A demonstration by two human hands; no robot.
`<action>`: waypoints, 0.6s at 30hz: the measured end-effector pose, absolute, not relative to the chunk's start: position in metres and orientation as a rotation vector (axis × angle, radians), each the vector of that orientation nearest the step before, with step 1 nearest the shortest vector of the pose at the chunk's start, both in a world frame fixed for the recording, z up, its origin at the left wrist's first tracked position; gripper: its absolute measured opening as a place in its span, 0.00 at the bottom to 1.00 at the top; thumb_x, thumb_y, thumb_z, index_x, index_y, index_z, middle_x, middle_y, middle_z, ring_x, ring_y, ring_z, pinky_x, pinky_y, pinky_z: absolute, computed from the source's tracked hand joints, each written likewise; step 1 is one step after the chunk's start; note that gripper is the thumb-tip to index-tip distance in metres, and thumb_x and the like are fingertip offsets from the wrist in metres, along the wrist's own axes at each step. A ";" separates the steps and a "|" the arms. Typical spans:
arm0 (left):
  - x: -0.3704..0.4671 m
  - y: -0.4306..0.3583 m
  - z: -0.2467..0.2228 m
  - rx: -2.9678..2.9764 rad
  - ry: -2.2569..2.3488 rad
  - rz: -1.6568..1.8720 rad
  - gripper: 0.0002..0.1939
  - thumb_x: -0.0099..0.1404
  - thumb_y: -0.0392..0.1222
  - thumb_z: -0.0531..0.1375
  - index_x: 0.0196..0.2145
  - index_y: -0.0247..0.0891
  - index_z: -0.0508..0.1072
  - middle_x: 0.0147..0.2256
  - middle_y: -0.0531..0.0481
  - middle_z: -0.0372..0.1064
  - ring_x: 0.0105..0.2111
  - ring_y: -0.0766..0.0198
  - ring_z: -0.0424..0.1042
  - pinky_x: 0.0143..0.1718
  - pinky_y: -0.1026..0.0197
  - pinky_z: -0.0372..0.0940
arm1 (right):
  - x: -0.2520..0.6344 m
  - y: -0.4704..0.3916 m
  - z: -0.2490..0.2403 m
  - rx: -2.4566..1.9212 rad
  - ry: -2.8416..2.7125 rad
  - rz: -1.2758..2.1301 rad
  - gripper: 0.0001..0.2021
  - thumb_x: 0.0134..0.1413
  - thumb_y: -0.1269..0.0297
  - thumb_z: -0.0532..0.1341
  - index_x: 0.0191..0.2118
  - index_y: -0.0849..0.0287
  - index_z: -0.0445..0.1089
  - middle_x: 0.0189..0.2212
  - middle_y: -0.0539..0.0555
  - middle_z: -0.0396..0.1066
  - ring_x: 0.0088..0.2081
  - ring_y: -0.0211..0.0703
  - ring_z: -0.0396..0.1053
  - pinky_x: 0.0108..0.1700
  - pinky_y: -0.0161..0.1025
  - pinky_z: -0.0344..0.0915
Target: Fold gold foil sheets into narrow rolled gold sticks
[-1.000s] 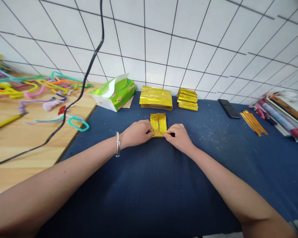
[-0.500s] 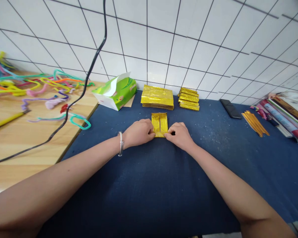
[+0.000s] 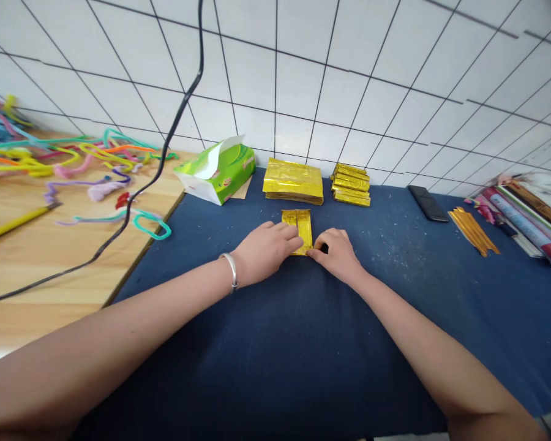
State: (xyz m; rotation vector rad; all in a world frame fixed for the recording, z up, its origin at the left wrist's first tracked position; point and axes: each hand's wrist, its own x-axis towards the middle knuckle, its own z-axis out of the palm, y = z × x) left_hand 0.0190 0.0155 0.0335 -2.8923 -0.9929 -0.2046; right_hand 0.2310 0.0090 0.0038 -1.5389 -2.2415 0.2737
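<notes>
A folded piece of gold foil paper (image 3: 304, 227) lies flat on the dark blue cloth in front of me. My left hand (image 3: 269, 250), with a silver bangle at the wrist, rests over its lower left part, fingers stretched across the foil. At the lower right corner, the thumb and forefinger of my right hand (image 3: 335, 251) pinch the edge. Behind it stands a stack of gold foil sheets (image 3: 292, 179). To the right of that stack is a pile of narrow folded gold strips (image 3: 350, 184).
A green tissue pack (image 3: 218, 170) stands at the back left. Colourful fuzzy stems (image 3: 105, 153) and a yellow pencil (image 3: 16, 225) lie on the wooden board (image 3: 73, 269). A black cable (image 3: 165, 147) hangs across the left. A black phone (image 3: 428, 203), orange strips (image 3: 474, 231) and books (image 3: 528, 217) are rightward.
My left hand has shifted right from the foil's left edge and now lies across its lower part. My right hand stays at the lower right corner.
</notes>
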 end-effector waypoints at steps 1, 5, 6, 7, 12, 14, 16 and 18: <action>0.020 0.014 0.035 -2.928 -0.902 -0.151 0.08 0.64 0.32 0.51 0.38 0.38 0.68 0.37 0.48 0.66 0.40 0.60 0.65 0.39 0.58 0.57 | 0.232 0.009 0.004 -1.539 -2.234 0.284 0.10 0.49 0.57 0.63 0.26 0.57 0.66 0.29 0.50 0.67 0.36 0.42 0.61 0.43 0.40 0.52; 0.024 0.003 0.038 -2.934 -0.773 0.007 0.08 0.64 0.33 0.53 0.38 0.36 0.70 0.36 0.47 0.67 0.39 0.60 0.65 0.40 0.58 0.57 | 0.234 0.006 0.004 -1.516 -2.211 0.316 0.06 0.51 0.61 0.62 0.31 0.56 0.67 0.32 0.50 0.69 0.38 0.42 0.63 0.44 0.41 0.54; 0.025 0.000 0.039 -2.904 -0.776 0.024 0.08 0.64 0.33 0.53 0.38 0.35 0.71 0.36 0.46 0.67 0.39 0.59 0.65 0.40 0.57 0.57 | 0.233 0.004 0.005 -1.514 -2.206 0.300 0.05 0.51 0.63 0.62 0.33 0.56 0.67 0.33 0.51 0.69 0.39 0.42 0.63 0.45 0.41 0.55; 0.027 -0.004 0.040 -2.869 -0.786 0.032 0.08 0.63 0.32 0.53 0.38 0.34 0.71 0.37 0.45 0.67 0.40 0.58 0.65 0.39 0.57 0.57 | 0.232 0.000 0.006 -1.515 -2.205 0.264 0.06 0.51 0.64 0.61 0.36 0.57 0.68 0.35 0.52 0.70 0.41 0.43 0.63 0.45 0.41 0.56; 0.033 -0.018 0.041 -2.799 -0.833 0.080 0.11 0.63 0.30 0.52 0.40 0.31 0.72 0.36 0.42 0.67 0.37 0.58 0.66 0.35 0.58 0.58 | 0.219 -0.026 0.014 -1.411 -2.369 -0.060 0.14 0.58 0.70 0.52 0.48 0.56 0.68 0.48 0.56 0.68 0.55 0.49 0.56 0.55 0.47 0.52; 0.034 -0.021 0.040 -2.792 -0.852 0.096 0.11 0.63 0.29 0.52 0.39 0.31 0.71 0.37 0.42 0.67 0.36 0.59 0.67 0.34 0.59 0.59 | 0.213 -0.033 0.015 -1.327 -2.499 -0.088 0.17 0.60 0.70 0.49 0.52 0.57 0.66 0.51 0.56 0.67 0.56 0.47 0.55 0.56 0.47 0.52; 0.036 -0.024 0.038 -2.768 -0.867 0.109 0.12 0.63 0.28 0.51 0.41 0.30 0.71 0.37 0.40 0.67 0.36 0.59 0.67 0.33 0.60 0.59 | 0.210 -0.036 0.014 -1.294 -2.599 -0.086 0.19 0.61 0.69 0.48 0.55 0.60 0.64 0.53 0.57 0.66 0.56 0.46 0.58 0.57 0.46 0.52; 0.037 -0.029 0.036 -2.727 -0.884 0.138 0.14 0.62 0.27 0.50 0.42 0.28 0.70 0.37 0.39 0.67 0.36 0.58 0.68 0.31 0.59 0.60 | 0.210 -0.036 0.013 -1.297 -2.658 -0.097 0.20 0.61 0.67 0.47 0.57 0.63 0.62 0.55 0.58 0.64 0.56 0.46 0.59 0.58 0.47 0.52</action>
